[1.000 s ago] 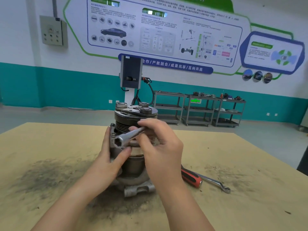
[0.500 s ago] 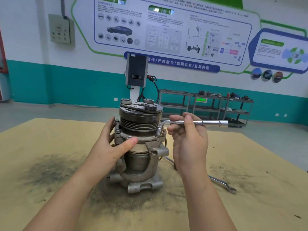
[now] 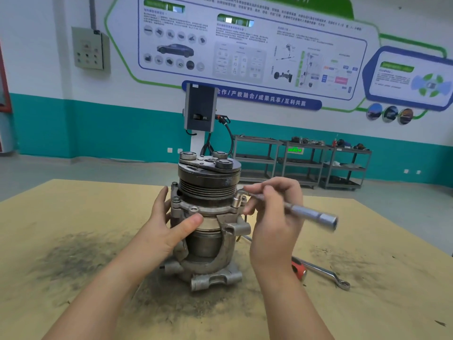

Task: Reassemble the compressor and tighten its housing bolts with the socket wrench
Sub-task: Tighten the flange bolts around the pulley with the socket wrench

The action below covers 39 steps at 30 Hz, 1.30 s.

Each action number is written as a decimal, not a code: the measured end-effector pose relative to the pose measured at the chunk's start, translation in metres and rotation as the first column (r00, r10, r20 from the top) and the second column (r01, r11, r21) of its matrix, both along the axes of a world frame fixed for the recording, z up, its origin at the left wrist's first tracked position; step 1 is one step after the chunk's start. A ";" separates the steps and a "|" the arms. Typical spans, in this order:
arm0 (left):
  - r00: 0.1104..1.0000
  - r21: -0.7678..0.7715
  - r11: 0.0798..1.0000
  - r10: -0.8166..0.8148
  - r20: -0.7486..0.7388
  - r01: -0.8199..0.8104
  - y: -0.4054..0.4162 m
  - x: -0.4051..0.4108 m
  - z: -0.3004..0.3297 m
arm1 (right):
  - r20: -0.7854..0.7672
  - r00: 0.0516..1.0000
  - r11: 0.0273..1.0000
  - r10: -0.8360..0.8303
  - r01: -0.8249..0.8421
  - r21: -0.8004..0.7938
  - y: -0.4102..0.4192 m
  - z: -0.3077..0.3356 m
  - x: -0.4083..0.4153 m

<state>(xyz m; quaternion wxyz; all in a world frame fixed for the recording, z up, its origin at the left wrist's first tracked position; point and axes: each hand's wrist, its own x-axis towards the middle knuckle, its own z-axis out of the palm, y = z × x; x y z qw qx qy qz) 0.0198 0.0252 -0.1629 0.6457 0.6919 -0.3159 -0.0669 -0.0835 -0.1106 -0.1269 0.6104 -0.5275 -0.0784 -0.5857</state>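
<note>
Right hand: the right hand [image 3: 274, 217] holds the socket wrench [image 3: 308, 213] with fingers curled round its shaft; the short bent end sits down on a housing bolt [image 3: 237, 201] at the right side of the flange.
Left hand: the left hand [image 3: 169, 224] braces the compressor [image 3: 208, 217], thumb pressed flat on the front of the body, fingers straight along the left side.
Risk, wrench: the long arm looks blurred and tilts down to the right; if the bent end is not fully seated, I think it can slip off the bolt head and round it.
Risk, body: the compressor stands upright on a narrow foot, so a strong pull on the wrench can tip it if the left hand relaxes.
Risk, fingers: the right fingertips [image 3: 247, 210] are just beside the flange and could be pinched.
Compressor, place: middle of the table [image 3: 73, 217], on a dark dirty patch.
Compressor, look: grey worn metal, ribbed pulley above, clutch plate on top; other flange bolts already stand in place.
Nearby: a red-handled tool [image 3: 299, 269] and a ring spanner [image 3: 326, 274] lie to the right.
</note>
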 end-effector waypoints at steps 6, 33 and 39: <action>1.000 -0.099 0.995 0.010 0.024 -0.007 -0.002 -0.004 0.000 | -0.040 0.966 0.868 -0.256 0.212 -0.448 0.020 -0.012 0.011; 0.997 -0.111 0.994 -0.012 0.075 0.020 -0.004 0.012 -0.004 | -0.038 0.909 0.860 0.415 -0.378 0.343 -0.027 0.015 -0.003; 1.000 -0.086 0.996 -0.024 0.017 0.025 -0.006 0.006 -0.008 | 0.000 0.968 0.914 0.250 -0.236 0.330 -0.014 0.010 0.000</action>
